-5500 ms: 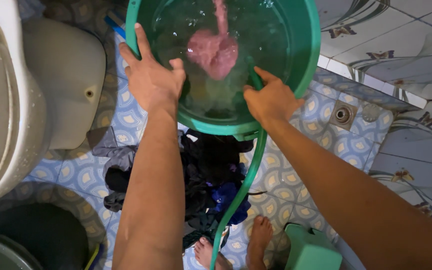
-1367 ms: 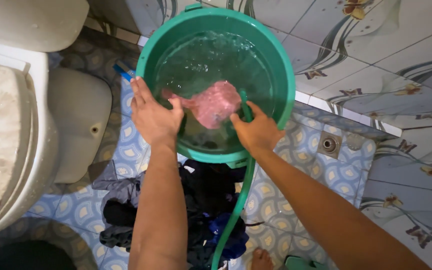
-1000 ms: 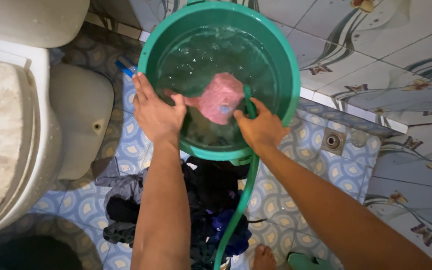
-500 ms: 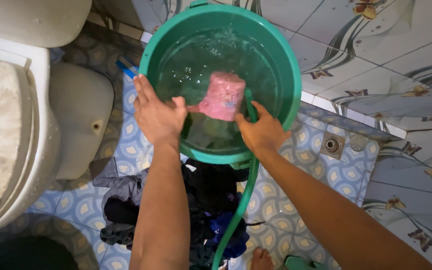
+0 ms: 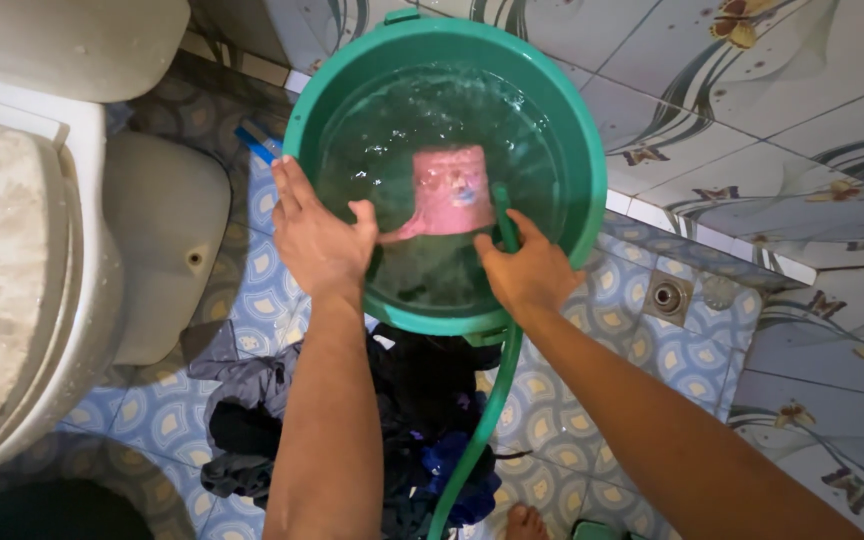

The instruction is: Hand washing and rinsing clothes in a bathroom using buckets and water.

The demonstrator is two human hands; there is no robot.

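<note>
Head camera, looking straight down: a green plastic tub (image 5: 592, 190) stands on the patterned floor tiles (image 5: 642, 350) against the base of the tiled wall (image 5: 752, 110), filled with rippling water. The left hand (image 5: 320, 238) lies over the tub's near-left rim, fingers spread flat along the outside and the thumb hooked over the edge into the water, so it is clamped on the rim, a hold that looks meant to steady the tub. The right hand (image 5: 530, 272) is at the near-right rim, closed around a green hose (image 5: 482, 420) just where it bends over the edge; the hose runs up from the near edge of the floor and its end dips into the water, so the grip appears to keep the outlet inside the tub. Between the two hands, a pink cloth (image 5: 447, 192) floats in the middle of the water, spread flat near the surface with one thin corner trailing toward the left thumb; neither hand holds it. Just below the tub, on the floor between the forearms, sits a heap of dark clothes (image 5: 422, 390), grey, black and blue, probably kept close at hand. A toilet (image 5: 22, 260) fills the left side of the floor, a floor drain (image 5: 666, 296) sits to the right of the tub, and a blue brush handle (image 5: 257, 143) pokes out behind the tub's left side.
</note>
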